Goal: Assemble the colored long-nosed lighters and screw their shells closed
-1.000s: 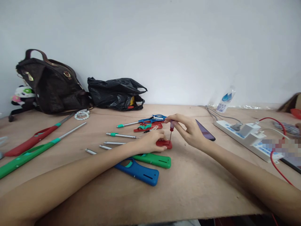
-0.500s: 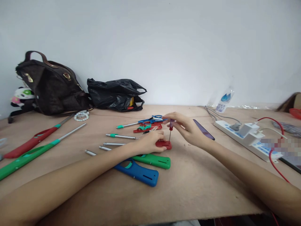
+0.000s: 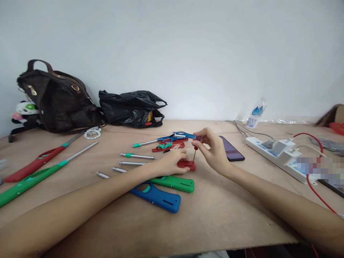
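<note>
My left hand (image 3: pixel 173 161) is closed round a red lighter (image 3: pixel 190 165), a long-necked gas lighter lying flat on the table; its handle end sticks out past my fingers. My right hand (image 3: pixel 211 147) pinches the handle of a small screwdriver (image 3: pixel 195 147). The shaft points down and its tip meets the red handle's end. Closer to me, partly under my left forearm, lie a green lighter (image 3: pixel 177 184) and a blue lighter (image 3: pixel 161 199). Beyond my left hand are loose blue lighter parts (image 3: pixel 172 137) and red lighter parts (image 3: pixel 159 149).
A red lighter (image 3: pixel 40 161) and a green lighter (image 3: pixel 34 181) lie at the left. Behind them are a dark backpack (image 3: pixel 61 100), a bead bracelet (image 3: pixel 92 133) and a black plastic bag (image 3: pixel 131 107). A phone (image 3: pixel 233 152), power strip (image 3: pixel 279 157) and bottle (image 3: pixel 256 113) are at the right.
My right hand's fingers have drawn in from a more spread pose to a tighter pinch on the screwdriver handle. The left hand and red lighter stay in place.
</note>
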Demonstrator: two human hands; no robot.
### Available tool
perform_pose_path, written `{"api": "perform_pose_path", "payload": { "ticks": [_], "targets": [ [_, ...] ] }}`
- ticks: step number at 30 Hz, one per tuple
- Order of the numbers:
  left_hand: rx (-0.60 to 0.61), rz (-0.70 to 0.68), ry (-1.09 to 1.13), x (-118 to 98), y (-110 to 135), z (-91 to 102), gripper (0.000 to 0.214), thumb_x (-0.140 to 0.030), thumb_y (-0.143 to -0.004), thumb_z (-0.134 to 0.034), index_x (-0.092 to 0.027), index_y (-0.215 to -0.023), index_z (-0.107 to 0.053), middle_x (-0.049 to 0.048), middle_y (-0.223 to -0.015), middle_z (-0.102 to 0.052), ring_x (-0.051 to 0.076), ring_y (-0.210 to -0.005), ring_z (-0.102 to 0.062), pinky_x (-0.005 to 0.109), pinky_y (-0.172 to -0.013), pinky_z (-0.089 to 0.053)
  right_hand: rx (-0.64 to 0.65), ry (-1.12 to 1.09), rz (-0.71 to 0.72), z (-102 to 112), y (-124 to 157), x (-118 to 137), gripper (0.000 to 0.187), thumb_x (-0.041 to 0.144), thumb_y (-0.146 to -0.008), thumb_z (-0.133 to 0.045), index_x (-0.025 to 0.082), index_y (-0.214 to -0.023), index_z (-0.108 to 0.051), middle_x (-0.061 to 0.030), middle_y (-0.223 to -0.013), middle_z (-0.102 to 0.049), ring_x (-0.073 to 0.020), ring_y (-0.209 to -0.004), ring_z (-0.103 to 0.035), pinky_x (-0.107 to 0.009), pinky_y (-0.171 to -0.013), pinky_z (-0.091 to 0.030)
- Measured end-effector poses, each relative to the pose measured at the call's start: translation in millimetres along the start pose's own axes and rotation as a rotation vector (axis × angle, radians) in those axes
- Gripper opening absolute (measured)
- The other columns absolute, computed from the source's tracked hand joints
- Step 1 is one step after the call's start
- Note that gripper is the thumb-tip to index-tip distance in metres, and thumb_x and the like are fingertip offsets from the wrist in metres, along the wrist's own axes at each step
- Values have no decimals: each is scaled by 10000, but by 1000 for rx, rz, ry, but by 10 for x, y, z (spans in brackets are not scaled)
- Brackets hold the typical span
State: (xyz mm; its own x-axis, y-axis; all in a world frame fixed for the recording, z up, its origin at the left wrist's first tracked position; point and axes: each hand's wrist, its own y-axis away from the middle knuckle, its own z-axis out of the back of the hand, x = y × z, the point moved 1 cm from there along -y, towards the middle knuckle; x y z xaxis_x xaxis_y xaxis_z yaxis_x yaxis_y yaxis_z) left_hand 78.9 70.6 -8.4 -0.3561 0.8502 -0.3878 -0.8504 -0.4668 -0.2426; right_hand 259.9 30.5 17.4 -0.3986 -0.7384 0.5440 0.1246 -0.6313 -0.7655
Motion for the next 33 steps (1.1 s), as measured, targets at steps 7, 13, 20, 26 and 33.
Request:
{"api": "perform_pose_path", "payload": {
  "ticks": [7,13,20,26,33],
  "targets": [
    [16,19,-19,-21,-3,6,174,-278,-816,-633,-163,-936,-687,72,-1003,-612,253,-963,-576,342,-843,-459,267,-392,-122,173,-202,3,154,319,-861,-665,200,-954,-631,-83,-1065,-675,-210,-957,-656,-369,-757,-566],
    [30,14,-36,-36,-9,24,198,-292,-822,-617,-160,-952,-686,69,-1005,-600,246,-943,-571,332,-817,-459,388,-444,-224,249,-246,57,194,331,-844,-686,182,-966,-662,-47,-823,-727,-177,-752,-687,-371,-747,-573],
    [22,-4,-37,-33,-3,18,201,-306,-842,-610,-178,-977,-686,72,-1063,-594,248,-992,-565,340,-870,-453,325,-313,-239,237,-226,79,215,367,-783,-736,182,-862,-660,-38,-772,-705,-187,-716,-678,-354,-693,-559],
    [26,4,-28,-50,2,13,216,-290,-850,-615,-153,-1003,-684,90,-1100,-592,257,-1020,-570,355,-888,-456,272,-268,-205,223,-204,54,274,408,-742,-772,201,-782,-597,-17,-753,-661,-169,-696,-649,-335,-675,-535],
    [20,24,-23,-41,7,9,193,-284,-850,-631,-150,-980,-683,96,-1113,-599,266,-1053,-566,362,-901,-463,236,-260,-160,156,-178,7,366,447,-730,-778,217,-746,-494,21,-724,-572,-149,-634,-597,-339,-652,-514]
  ]
}}
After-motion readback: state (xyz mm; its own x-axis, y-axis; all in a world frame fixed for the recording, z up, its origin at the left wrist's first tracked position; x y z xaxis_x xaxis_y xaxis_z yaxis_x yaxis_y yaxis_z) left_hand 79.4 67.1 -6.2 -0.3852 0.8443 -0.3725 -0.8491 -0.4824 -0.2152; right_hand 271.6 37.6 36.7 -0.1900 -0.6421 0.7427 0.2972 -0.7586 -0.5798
